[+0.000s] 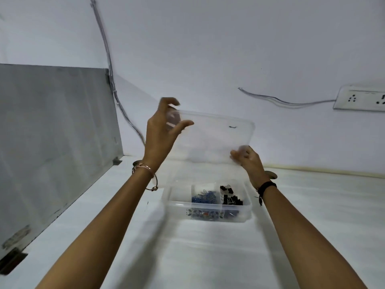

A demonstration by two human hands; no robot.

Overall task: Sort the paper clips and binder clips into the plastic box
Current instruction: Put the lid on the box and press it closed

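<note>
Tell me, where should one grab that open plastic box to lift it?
Probably by its short end walls under the rim, from left and right: the plastic box sits open with loose paper clips and binder clips inside, so it must stay level.

Paper clips [204, 198] — left of binder clips [230, 197]

Our lid [210, 138] is blurred, and so is the right hand [248, 161] pinching its corner — we cannot separate the fingers. Fingertips of the left hand [161, 130] show dimly through it. The label [205, 213] on the plastic box [241, 213] is unreadable; the right edge cuts off the wall socket [360, 100]
</note>
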